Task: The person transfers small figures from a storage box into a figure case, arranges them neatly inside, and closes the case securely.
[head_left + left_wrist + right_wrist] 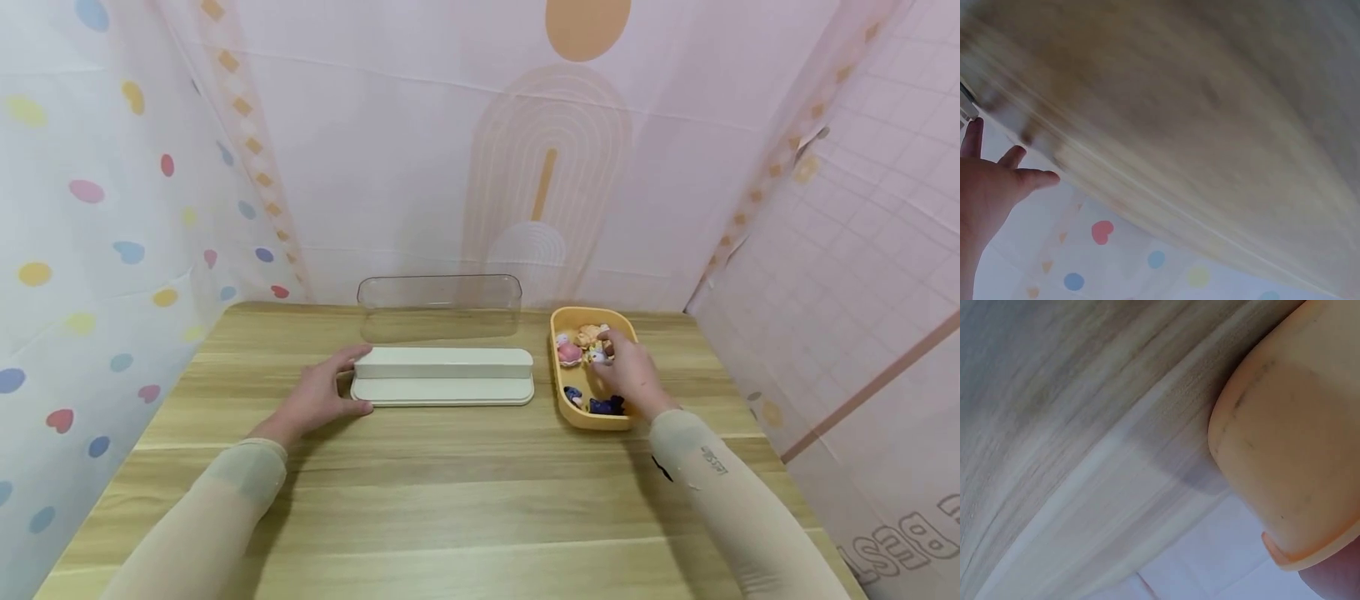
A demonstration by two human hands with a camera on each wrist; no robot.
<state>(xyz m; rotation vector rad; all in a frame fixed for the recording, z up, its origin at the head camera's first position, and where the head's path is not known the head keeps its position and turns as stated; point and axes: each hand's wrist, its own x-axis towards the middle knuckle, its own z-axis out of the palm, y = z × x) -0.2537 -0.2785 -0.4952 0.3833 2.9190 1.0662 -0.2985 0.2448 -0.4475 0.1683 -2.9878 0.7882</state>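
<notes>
Wood-grain tabletop [450, 500] bears a white base [442, 368]; right of it, the right hand [632, 373] hides some figurines [570, 353] in a yellow bin [596, 422], grip unclear. The base runs lengthwise left-right, low step [442, 389] frontward; the left hand [321, 395], spread wide, touches its left end.

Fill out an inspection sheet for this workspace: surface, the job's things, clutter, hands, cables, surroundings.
Surface: wood-grain tabletop, light-coloured.
Job's things: stepped white stand; clear cover behind it; orange tray to its right, holding small figurines.
Clutter: nothing seen.
Hands: left hand holds the stand's left end; right hand reaches into the tray among the figurines, and whether it grips one is unclear.
Cables: none identifiable; a short black strip shows by the right sleeve, nature unclear.
Surroundings: printed sheets behind and on both sides, coloured dots and hearts on the left one.
</notes>
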